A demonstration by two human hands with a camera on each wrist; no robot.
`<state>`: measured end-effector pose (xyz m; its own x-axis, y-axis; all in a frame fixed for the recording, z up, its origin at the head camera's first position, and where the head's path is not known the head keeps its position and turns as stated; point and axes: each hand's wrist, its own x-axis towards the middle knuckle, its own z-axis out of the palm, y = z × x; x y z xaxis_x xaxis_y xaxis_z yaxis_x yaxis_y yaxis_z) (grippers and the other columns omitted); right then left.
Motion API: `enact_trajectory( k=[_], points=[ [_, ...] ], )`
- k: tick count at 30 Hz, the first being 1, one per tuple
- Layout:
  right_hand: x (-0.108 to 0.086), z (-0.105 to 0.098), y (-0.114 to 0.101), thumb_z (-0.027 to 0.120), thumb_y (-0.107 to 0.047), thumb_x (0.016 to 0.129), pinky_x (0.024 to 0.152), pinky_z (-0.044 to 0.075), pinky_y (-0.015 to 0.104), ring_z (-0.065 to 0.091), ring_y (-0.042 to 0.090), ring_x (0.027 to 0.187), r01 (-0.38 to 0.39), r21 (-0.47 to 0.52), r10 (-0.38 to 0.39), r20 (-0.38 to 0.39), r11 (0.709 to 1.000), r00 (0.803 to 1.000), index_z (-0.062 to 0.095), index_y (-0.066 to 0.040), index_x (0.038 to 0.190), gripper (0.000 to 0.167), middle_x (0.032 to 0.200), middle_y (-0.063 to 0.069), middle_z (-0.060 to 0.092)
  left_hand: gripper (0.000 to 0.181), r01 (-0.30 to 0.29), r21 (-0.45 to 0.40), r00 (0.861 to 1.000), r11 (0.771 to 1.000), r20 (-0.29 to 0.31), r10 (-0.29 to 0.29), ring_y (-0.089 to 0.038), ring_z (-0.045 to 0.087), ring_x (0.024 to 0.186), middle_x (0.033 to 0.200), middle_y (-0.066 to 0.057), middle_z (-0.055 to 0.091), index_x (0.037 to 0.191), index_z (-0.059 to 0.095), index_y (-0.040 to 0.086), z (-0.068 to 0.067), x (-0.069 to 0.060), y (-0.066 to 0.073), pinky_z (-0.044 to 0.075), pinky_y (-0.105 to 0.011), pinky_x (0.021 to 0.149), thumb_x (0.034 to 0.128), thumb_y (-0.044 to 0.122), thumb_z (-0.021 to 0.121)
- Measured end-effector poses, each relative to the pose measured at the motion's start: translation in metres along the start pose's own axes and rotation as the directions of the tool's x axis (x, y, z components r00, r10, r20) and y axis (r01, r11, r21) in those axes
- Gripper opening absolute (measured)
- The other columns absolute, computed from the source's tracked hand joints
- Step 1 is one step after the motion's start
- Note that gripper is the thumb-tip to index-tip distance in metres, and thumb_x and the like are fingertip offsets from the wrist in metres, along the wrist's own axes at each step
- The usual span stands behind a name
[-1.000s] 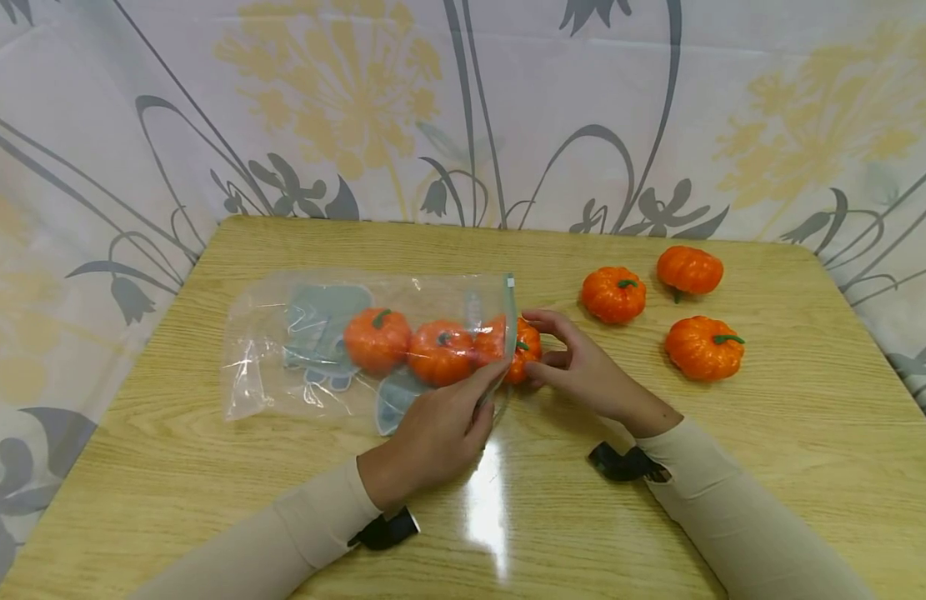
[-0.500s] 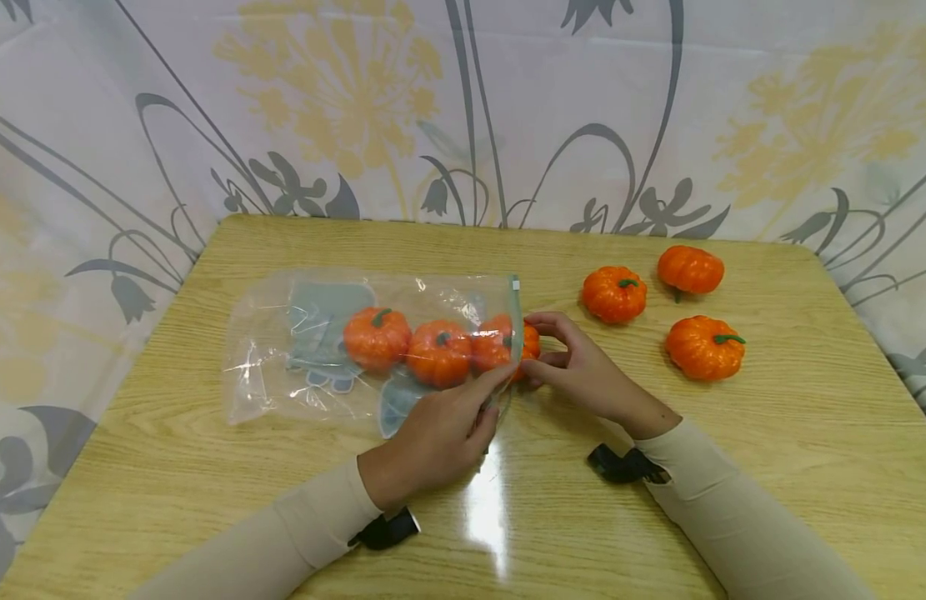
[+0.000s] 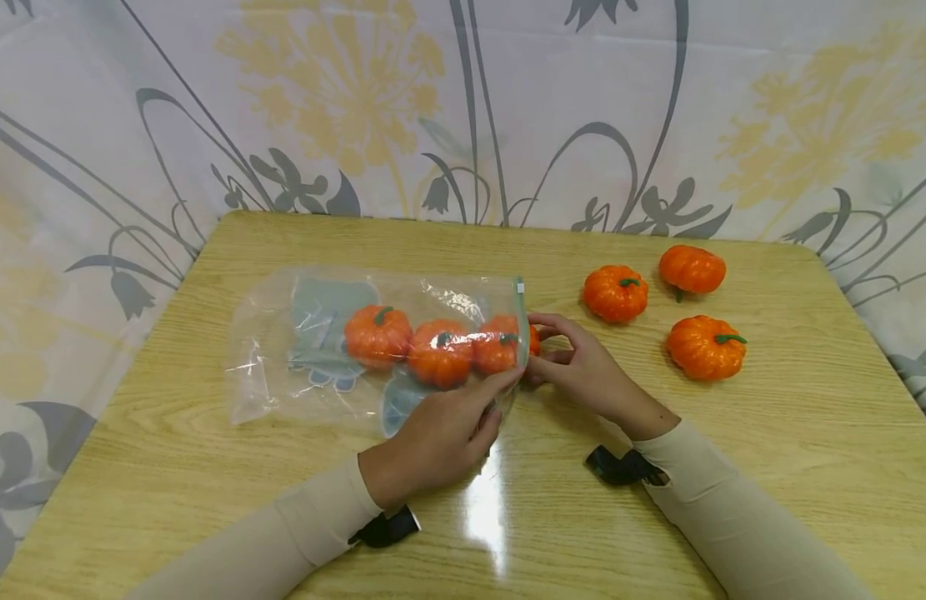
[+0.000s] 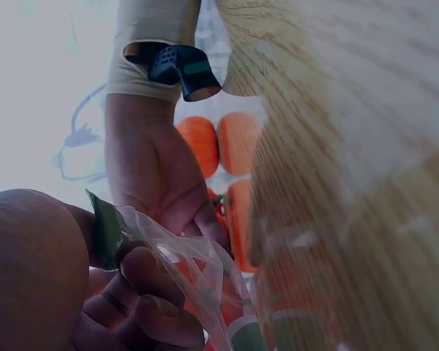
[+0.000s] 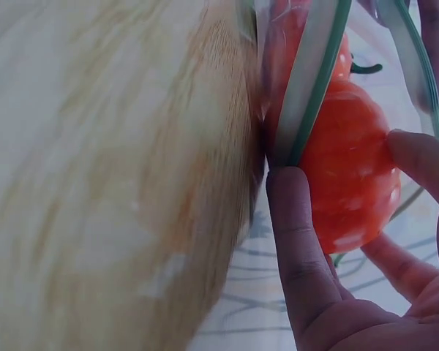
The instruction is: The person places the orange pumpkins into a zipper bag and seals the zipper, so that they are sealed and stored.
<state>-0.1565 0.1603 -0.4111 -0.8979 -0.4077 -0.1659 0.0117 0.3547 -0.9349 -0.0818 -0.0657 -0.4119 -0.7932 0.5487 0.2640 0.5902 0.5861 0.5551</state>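
Observation:
A clear zip bag (image 3: pixel 267 367) with a green-edged mouth lies flat, mouth toward the right. Inside it two orange pumpkins (image 3: pixel 377 335) (image 3: pixel 440 353) sit in a row. A third pumpkin (image 3: pixel 497 343) (image 5: pixel 355 168) lies in the mouth, mostly under the film, its right side sticking out. My left hand (image 3: pixel 437 433) (image 4: pixel 51 270) pinches the lower corner of the bag's mouth between thumb and fingers. My right hand (image 3: pixel 592 372) (image 5: pixel 351 292) grips the third pumpkin from the right, fingers spread round it; in the right wrist view a fingertip also meets the bag's edge.
Three more pumpkins (image 3: pixel 615 293) (image 3: pixel 691 269) (image 3: pixel 706 348) stand on the wooden table (image 3: pixel 793 467) to the right of the bag. Behind the table hangs a flower-patterned cloth (image 3: pixel 538 100). Each wrist carries a small black camera (image 3: pixel 387 528) (image 3: pixel 626 465).
The bag's mouth has shifted slightly right over the third pumpkin, covering more of it. My left hand moved a little right with the edge; my right hand stayed nearly still.

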Motion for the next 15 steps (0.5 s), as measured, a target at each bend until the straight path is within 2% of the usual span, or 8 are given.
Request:
enact_trajectory(
  k=[5, 11, 15],
  points=[
    [-0.0006, 0.0003, 0.0002, 0.069, -0.015, 0.095, 0.084, 0.056, 0.026, 0.07, 0.029, 0.105, -0.005, 0.02, 0.005, -0.001, 1.0, 1.0, 0.041, -0.014, 0.149, 0.061, 0.144, 0.02, 0.043, 0.051, -0.001, -0.007, 1.0, 1.0, 0.01, 0.001, -0.002, 0.032, 0.048, 0.061, 0.009, 0.039, 0.151, 0.044, 0.014, 0.0001, -0.0003, -0.0004, 0.028, -0.017, 0.046, 0.1005, 0.012, 0.051],
    [0.0002, 0.0011, 0.0023, 0.066, -0.005, 0.093, 0.081, 0.055, 0.024, 0.07, 0.019, 0.095, 0.022, 0.05, -0.023, 0.014, 0.998, 1.0, 0.04, -0.007, 0.145, 0.058, 0.149, 0.019, 0.042, 0.051, 0.001, 0.0, 1.0, 1.0, 0.013, -0.001, -0.002, 0.03, 0.046, 0.059, 0.009, 0.037, 0.152, 0.043, 0.016, -0.0001, -0.0001, -0.001, 0.028, -0.017, 0.046, 0.101, 0.013, 0.05],
    [0.0016, 0.0019, 0.0033, 0.064, -0.003, 0.093, 0.082, 0.055, 0.023, 0.07, 0.021, 0.097, 0.032, 0.043, -0.033, 0.021, 0.999, 0.999, 0.04, -0.003, 0.142, 0.054, 0.149, 0.02, 0.043, 0.052, -0.003, 0.014, 1.0, 1.0, 0.008, 0.002, -0.003, 0.031, 0.047, 0.062, 0.008, 0.039, 0.152, 0.042, 0.017, -0.0001, 0.0001, -0.0018, 0.029, -0.018, 0.046, 0.1008, 0.013, 0.05]
  ],
)
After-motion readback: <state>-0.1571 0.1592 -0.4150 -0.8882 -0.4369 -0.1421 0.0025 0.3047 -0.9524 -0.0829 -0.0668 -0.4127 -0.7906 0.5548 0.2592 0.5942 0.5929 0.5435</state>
